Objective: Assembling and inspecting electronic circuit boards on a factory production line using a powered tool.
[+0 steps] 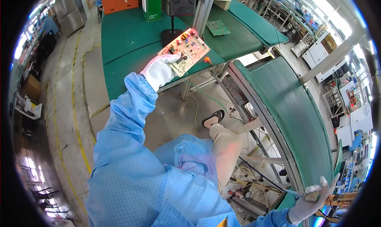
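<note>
My left hand, in a white glove, grips a circuit board by its near left edge, with the thumb on top. Tilted above the green bench, the board carries several small components and has a reddish glow along its far left side. At the lower right, away from the board, is my right hand, also gloved. Some of its fingers stretch upward. Against them lies a small greyish thing with a thin pale strip beside it; its kind is unclear.
The green-topped bench holds a black stand, a green can and an orange bin. Another circuit board lies beyond a metal post. A green conveyor curves along my right, with cables and hoses beneath.
</note>
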`<state>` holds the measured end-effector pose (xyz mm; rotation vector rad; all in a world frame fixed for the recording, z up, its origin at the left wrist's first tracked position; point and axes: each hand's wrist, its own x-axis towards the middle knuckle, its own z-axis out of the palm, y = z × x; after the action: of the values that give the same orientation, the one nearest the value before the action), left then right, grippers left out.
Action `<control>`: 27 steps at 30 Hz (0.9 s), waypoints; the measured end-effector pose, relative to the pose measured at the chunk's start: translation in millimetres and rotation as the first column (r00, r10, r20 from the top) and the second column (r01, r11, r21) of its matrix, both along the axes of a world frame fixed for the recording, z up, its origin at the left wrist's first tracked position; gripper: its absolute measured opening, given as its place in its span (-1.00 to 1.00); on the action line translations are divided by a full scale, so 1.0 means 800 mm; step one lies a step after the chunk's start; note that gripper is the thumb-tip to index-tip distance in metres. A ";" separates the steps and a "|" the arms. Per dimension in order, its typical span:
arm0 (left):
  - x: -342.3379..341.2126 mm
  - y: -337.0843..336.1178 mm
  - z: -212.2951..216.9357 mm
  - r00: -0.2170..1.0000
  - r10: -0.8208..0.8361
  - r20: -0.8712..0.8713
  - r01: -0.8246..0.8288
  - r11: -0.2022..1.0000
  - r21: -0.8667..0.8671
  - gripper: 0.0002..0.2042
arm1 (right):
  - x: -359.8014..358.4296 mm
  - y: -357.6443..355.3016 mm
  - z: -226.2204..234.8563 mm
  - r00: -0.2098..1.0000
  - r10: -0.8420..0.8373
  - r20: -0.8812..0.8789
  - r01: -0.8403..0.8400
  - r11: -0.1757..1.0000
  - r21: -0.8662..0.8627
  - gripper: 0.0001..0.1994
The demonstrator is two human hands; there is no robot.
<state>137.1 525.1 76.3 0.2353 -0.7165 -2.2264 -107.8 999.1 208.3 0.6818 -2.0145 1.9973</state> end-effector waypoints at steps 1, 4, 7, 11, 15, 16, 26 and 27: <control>0.000 -0.004 -0.001 1.000 0.014 -0.005 -0.014 1.000 -0.003 -0.67 | 0.002 -0.005 0.001 0.999 -0.033 -0.002 0.033 0.999 0.001 -0.42; 0.005 -0.006 -0.002 0.998 0.051 -0.020 -0.050 0.998 0.042 -0.66 | 0.008 -0.015 -0.002 1.000 -0.020 -0.024 0.019 0.999 -0.034 -0.41; 0.003 -0.007 0.000 0.997 0.068 -0.031 -0.067 0.997 0.037 -0.65 | 0.012 -0.022 -0.003 0.999 -0.007 -0.053 0.004 0.998 -0.059 -0.40; 0.000 -0.007 0.005 0.992 0.125 -0.026 -0.125 0.992 -0.001 -0.66 | 0.008 -0.018 -0.008 0.997 -0.001 -0.080 -0.003 0.999 -0.054 -0.38; -0.006 -0.030 0.009 0.953 0.294 -0.067 -0.288 0.954 0.088 -0.69 | 0.010 -0.015 -0.008 0.994 0.013 -0.106 -0.013 1.000 0.004 -0.37; -0.007 -0.045 0.006 0.946 0.317 -0.065 -0.303 0.938 0.167 -0.71 | 0.012 -0.018 -0.005 0.995 0.043 -0.085 -0.045 0.999 -0.020 -0.38; -0.020 -0.013 0.022 0.963 0.242 -0.116 -0.234 0.969 0.077 -0.69 | -0.002 -0.011 -0.007 0.976 0.209 -0.067 -0.215 0.970 -0.114 -0.34; -0.023 -0.007 0.023 0.976 0.176 -0.131 -0.165 0.982 0.090 -0.68 | -0.001 -0.008 -0.007 0.978 0.202 -0.059 -0.207 0.974 -0.091 -0.34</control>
<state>119.1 519.5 94.9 0.1717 -0.5151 -2.0857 -108.9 992.4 203.0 0.9412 -1.8727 2.1514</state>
